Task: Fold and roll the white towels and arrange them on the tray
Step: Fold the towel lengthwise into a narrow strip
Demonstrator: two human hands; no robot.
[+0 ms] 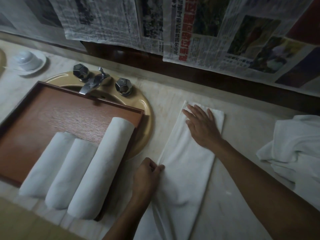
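Pinching left edge of long folded white towel point(188, 163): left hand point(147, 174), fingers curled on hem. Flat, fingers straight: right hand point(202, 125), pressing towel's far end. Towel lies on pale marble counter point(242, 135), bare strips both sides. Three rolled white towels point(102, 167) side by side on brown wooden tray point(60, 115), left. Far right: crumpled white towel heap point(294, 144).

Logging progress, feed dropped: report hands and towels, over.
Left hand pinches folded towel at its left edge; right hand flat on its far end. Three rolled towels on tray. Loose towels lie right, clear.
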